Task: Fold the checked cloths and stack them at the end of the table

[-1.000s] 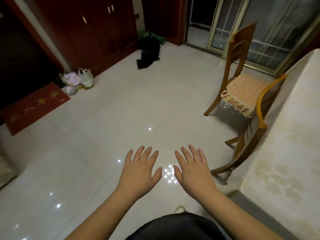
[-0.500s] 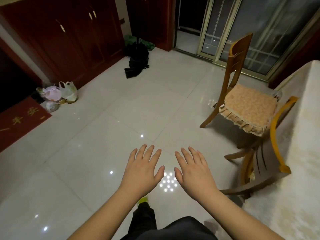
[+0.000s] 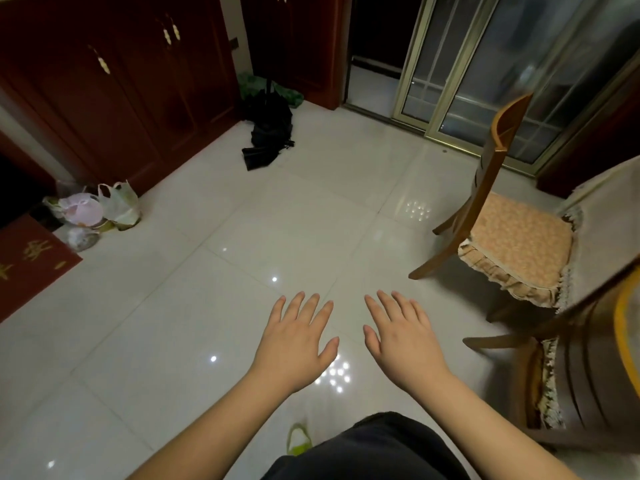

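Note:
My left hand [image 3: 298,341] and my right hand [image 3: 401,337] are stretched out side by side over the white tiled floor, palms down, fingers straight and spread, holding nothing. No checked cloth shows in the head view. Only a corner of the table [image 3: 609,202], under a pale cloth, shows at the right edge.
A wooden chair with an orange cushion [image 3: 516,244] stands at the right, a second chair [image 3: 588,375] nearer me. A black folded umbrella [image 3: 266,136] lies by dark red cabinets [image 3: 104,98]. Plastic bags [image 3: 100,209] and a red mat [image 3: 31,261] sit at the left. Glass sliding doors [image 3: 485,64] are behind.
The view has swung left and away from the table, so less of it shows. Both hands stay outstretched and empty.

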Demonstrator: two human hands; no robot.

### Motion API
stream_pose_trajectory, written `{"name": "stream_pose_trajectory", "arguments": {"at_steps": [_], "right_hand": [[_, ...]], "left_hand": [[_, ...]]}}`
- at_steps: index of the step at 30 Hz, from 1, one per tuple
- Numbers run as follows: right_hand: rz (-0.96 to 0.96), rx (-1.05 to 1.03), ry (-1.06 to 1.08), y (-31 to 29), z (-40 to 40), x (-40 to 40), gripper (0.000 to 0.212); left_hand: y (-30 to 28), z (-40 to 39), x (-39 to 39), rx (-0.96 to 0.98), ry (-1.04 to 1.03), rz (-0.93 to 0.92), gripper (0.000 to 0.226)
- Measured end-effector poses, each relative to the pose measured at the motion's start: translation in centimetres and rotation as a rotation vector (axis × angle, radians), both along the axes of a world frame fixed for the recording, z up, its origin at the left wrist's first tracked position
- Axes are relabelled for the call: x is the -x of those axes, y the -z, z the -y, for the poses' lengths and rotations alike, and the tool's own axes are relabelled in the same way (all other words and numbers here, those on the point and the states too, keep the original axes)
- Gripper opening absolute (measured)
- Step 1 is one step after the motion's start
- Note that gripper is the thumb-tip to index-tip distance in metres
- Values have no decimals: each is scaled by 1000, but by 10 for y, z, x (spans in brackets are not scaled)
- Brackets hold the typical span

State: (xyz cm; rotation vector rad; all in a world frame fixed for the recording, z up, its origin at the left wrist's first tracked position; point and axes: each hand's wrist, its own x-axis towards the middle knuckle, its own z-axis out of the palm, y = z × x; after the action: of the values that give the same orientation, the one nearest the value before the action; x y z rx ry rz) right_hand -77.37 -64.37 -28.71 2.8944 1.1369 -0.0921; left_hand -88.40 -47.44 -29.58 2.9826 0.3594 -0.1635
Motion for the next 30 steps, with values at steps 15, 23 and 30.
{"name": "stream_pose_trajectory", "arguments": {"at_steps": [15, 23, 30], "right_hand": [[-105, -67, 223, 11, -15, -220, 56], [-165, -67, 304, -5, -32, -344, 55], [-159, -34, 273, -11, -77, -433, 57]], "left_hand": [[-12, -37, -259, 23, 71, -3, 66], [-37, -44, -385, -7, 1, 126, 54], [-35, -89, -469, -10, 35, 87, 60]]}}
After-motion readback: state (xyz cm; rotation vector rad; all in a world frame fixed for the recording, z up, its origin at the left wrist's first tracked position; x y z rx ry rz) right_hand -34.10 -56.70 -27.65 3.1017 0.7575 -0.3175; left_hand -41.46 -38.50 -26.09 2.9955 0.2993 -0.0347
